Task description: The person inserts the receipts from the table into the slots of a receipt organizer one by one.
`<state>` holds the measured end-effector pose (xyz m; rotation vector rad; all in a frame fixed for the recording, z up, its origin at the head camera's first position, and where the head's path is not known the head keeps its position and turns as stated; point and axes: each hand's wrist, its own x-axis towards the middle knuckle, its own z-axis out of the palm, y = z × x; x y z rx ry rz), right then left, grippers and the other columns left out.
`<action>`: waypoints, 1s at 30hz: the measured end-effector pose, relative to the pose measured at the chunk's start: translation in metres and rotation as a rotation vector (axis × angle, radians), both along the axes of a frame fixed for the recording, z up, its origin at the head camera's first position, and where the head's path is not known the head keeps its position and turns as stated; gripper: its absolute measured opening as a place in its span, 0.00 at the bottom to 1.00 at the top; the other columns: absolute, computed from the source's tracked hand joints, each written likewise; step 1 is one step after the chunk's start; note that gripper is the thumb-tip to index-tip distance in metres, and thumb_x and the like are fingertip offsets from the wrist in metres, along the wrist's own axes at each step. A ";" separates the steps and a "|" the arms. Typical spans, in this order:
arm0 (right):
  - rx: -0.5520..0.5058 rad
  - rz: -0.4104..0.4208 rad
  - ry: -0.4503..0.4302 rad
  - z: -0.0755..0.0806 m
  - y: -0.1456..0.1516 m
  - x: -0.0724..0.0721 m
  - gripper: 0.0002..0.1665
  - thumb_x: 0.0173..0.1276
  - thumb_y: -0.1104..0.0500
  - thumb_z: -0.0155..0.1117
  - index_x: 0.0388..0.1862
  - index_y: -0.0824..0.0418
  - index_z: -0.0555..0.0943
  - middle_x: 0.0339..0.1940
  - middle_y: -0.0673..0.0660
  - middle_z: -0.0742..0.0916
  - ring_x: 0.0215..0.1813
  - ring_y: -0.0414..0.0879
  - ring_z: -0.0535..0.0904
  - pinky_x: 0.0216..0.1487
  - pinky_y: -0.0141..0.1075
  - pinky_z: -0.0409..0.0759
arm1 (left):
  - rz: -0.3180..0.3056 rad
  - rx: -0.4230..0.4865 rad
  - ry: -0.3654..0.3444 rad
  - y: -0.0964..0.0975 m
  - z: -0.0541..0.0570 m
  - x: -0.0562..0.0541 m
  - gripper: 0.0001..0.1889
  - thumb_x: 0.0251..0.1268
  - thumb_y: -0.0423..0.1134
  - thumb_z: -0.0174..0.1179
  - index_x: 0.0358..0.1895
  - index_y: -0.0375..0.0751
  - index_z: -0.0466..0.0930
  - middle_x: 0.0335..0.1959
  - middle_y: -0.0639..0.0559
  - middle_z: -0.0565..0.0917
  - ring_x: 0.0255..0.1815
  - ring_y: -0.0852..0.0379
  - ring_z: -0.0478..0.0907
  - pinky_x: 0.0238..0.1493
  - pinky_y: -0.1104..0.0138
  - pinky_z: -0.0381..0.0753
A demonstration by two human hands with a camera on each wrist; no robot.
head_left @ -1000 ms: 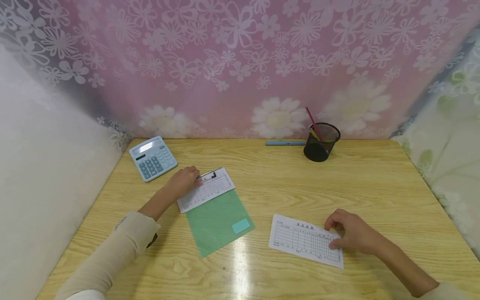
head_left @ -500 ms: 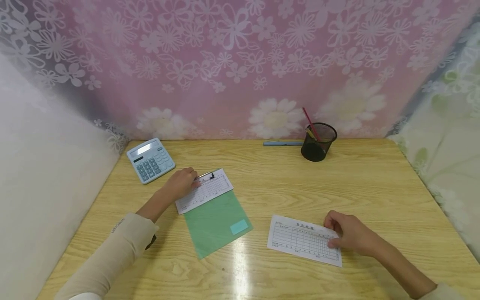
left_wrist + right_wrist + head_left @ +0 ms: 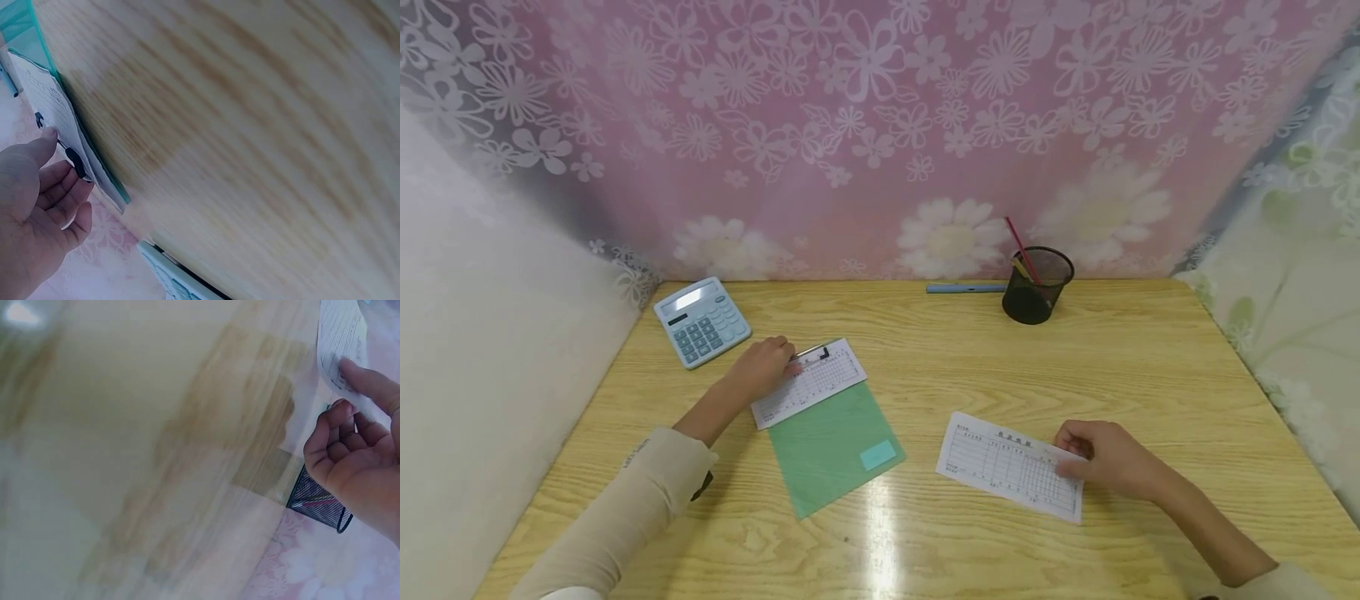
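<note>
A green clipboard (image 3: 831, 467) lies left of centre with a light blue label (image 3: 878, 455). White printed forms (image 3: 827, 379) are held along its top by a metal clip (image 3: 809, 352) with black ends. My left hand (image 3: 762, 368) grips the clip end; in the left wrist view its thumb lies on the clip, with fingers at the black end (image 3: 75, 161). To the right, my right hand (image 3: 1111, 458) pinches another printed form (image 3: 1007, 467) by its right end. In the right wrist view this form (image 3: 340, 337) bends slightly between thumb and fingers.
A light blue calculator (image 3: 702, 323) sits at the back left. A black mesh pen cup (image 3: 1033, 296) with pencils stands at the back right, beside a blue pen (image 3: 964, 288). A pink flowered curtain (image 3: 880, 150) rises behind the wooden table (image 3: 925, 367).
My right hand has raised the loose form slightly and shifted it away from me, tilting it a little. My left hand stays at the clip.
</note>
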<state>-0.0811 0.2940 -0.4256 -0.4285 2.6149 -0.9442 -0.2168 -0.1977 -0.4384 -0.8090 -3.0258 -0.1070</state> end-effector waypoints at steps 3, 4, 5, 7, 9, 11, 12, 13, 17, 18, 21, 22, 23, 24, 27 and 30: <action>-0.073 0.032 -0.009 -0.001 0.006 -0.002 0.08 0.63 0.53 0.67 0.32 0.56 0.78 0.24 0.47 0.77 0.26 0.32 0.68 0.25 0.28 0.67 | -0.001 0.001 0.001 0.000 -0.001 0.000 0.12 0.66 0.44 0.59 0.37 0.36 0.80 0.31 0.48 0.78 0.32 0.53 0.75 0.36 0.59 0.77; -0.092 0.039 -0.016 -0.002 0.008 -0.003 0.08 0.64 0.53 0.65 0.33 0.56 0.79 0.25 0.47 0.79 0.26 0.31 0.69 0.26 0.28 0.68 | -0.002 0.000 0.002 0.000 -0.001 0.000 0.12 0.66 0.44 0.59 0.37 0.36 0.80 0.31 0.49 0.77 0.32 0.53 0.74 0.35 0.59 0.76; -0.106 0.038 -0.024 -0.002 0.010 -0.004 0.08 0.66 0.52 0.63 0.34 0.56 0.80 0.26 0.47 0.80 0.26 0.31 0.70 0.26 0.28 0.69 | -0.003 -0.001 0.003 0.000 -0.001 0.000 0.12 0.66 0.44 0.59 0.36 0.36 0.80 0.30 0.49 0.77 0.32 0.53 0.74 0.35 0.59 0.76; -0.129 0.022 -0.052 -0.001 0.012 -0.005 0.09 0.68 0.52 0.61 0.36 0.57 0.80 0.28 0.48 0.82 0.28 0.32 0.72 0.27 0.28 0.70 | -0.004 -0.003 0.005 0.000 -0.001 0.000 0.12 0.66 0.44 0.59 0.36 0.36 0.80 0.30 0.49 0.77 0.31 0.53 0.74 0.35 0.60 0.76; -0.140 -0.006 -0.063 0.001 0.012 -0.006 0.11 0.69 0.52 0.59 0.36 0.59 0.80 0.30 0.51 0.83 0.29 0.33 0.73 0.27 0.28 0.70 | -0.002 -0.003 0.006 -0.001 -0.001 0.000 0.12 0.66 0.44 0.59 0.36 0.36 0.80 0.30 0.49 0.77 0.31 0.53 0.74 0.34 0.60 0.75; -0.135 -0.054 -0.076 0.002 0.011 -0.006 0.13 0.69 0.51 0.59 0.36 0.61 0.79 0.31 0.52 0.82 0.29 0.34 0.72 0.27 0.29 0.69 | 0.000 -0.003 0.008 0.000 -0.001 0.001 0.12 0.66 0.44 0.59 0.37 0.36 0.80 0.30 0.49 0.77 0.31 0.53 0.74 0.34 0.60 0.75; -0.126 -0.079 -0.079 0.003 0.010 -0.007 0.14 0.69 0.50 0.59 0.36 0.61 0.78 0.30 0.52 0.82 0.29 0.34 0.72 0.27 0.29 0.69 | 0.001 -0.003 0.009 0.000 -0.001 0.001 0.12 0.66 0.44 0.59 0.37 0.36 0.80 0.30 0.49 0.77 0.31 0.53 0.74 0.34 0.60 0.75; -0.116 -0.101 -0.086 0.003 0.010 -0.008 0.15 0.69 0.49 0.59 0.36 0.62 0.78 0.30 0.52 0.82 0.29 0.35 0.72 0.27 0.29 0.68 | 0.001 -0.004 0.010 0.000 0.000 0.001 0.13 0.66 0.44 0.59 0.37 0.36 0.80 0.30 0.49 0.77 0.31 0.53 0.74 0.34 0.60 0.75; -0.073 -0.200 -0.133 0.003 0.012 -0.011 0.20 0.66 0.45 0.61 0.35 0.63 0.77 0.24 0.51 0.81 0.26 0.37 0.71 0.24 0.29 0.66 | -0.002 -0.008 0.011 0.001 0.000 0.001 0.13 0.66 0.44 0.59 0.37 0.36 0.80 0.30 0.48 0.77 0.31 0.53 0.73 0.34 0.60 0.75; -0.065 -0.220 -0.148 0.003 0.012 -0.011 0.22 0.66 0.44 0.62 0.36 0.64 0.77 0.24 0.51 0.81 0.26 0.37 0.72 0.25 0.29 0.66 | -0.003 -0.009 0.010 0.001 0.001 0.002 0.13 0.67 0.44 0.59 0.37 0.35 0.80 0.31 0.48 0.77 0.31 0.53 0.73 0.34 0.60 0.75; -0.074 -0.270 -0.200 0.004 0.014 -0.013 0.26 0.67 0.42 0.60 0.41 0.66 0.79 0.26 0.51 0.84 0.29 0.38 0.75 0.29 0.29 0.70 | -0.006 -0.013 0.009 0.001 0.001 0.001 0.13 0.66 0.45 0.59 0.38 0.35 0.80 0.31 0.48 0.77 0.32 0.53 0.73 0.34 0.60 0.75; -0.087 -0.288 -0.216 0.004 0.014 -0.013 0.28 0.67 0.42 0.59 0.44 0.67 0.79 0.29 0.52 0.85 0.30 0.39 0.76 0.31 0.30 0.71 | -0.005 -0.011 0.007 0.001 0.001 0.001 0.13 0.66 0.45 0.59 0.38 0.35 0.80 0.31 0.48 0.77 0.32 0.53 0.73 0.35 0.60 0.75; -0.100 -0.302 -0.229 0.005 0.014 -0.014 0.30 0.68 0.41 0.57 0.48 0.68 0.78 0.32 0.52 0.86 0.32 0.39 0.77 0.33 0.30 0.72 | -0.005 -0.010 0.005 0.001 0.001 0.001 0.13 0.66 0.45 0.59 0.38 0.36 0.80 0.31 0.48 0.77 0.32 0.53 0.73 0.35 0.60 0.75; -0.107 -0.317 -0.238 0.006 0.014 -0.014 0.32 0.69 0.40 0.55 0.51 0.68 0.78 0.35 0.52 0.86 0.34 0.39 0.78 0.35 0.31 0.73 | -0.006 -0.011 0.003 0.000 0.001 0.001 0.13 0.67 0.45 0.59 0.38 0.36 0.79 0.31 0.48 0.77 0.32 0.53 0.73 0.35 0.60 0.74; -0.124 -0.355 -0.247 0.007 0.013 -0.015 0.35 0.71 0.39 0.51 0.55 0.70 0.76 0.38 0.53 0.86 0.36 0.40 0.77 0.37 0.33 0.73 | -0.004 -0.014 -0.002 0.000 0.000 0.001 0.13 0.67 0.45 0.58 0.38 0.36 0.79 0.31 0.48 0.77 0.32 0.53 0.73 0.35 0.60 0.74; -0.103 -0.363 -0.226 0.006 0.012 -0.015 0.36 0.74 0.39 0.45 0.54 0.71 0.75 0.38 0.55 0.85 0.36 0.41 0.76 0.35 0.33 0.73 | -0.002 -0.016 -0.005 0.000 0.001 0.001 0.13 0.67 0.45 0.58 0.38 0.36 0.79 0.32 0.48 0.77 0.32 0.53 0.73 0.35 0.60 0.74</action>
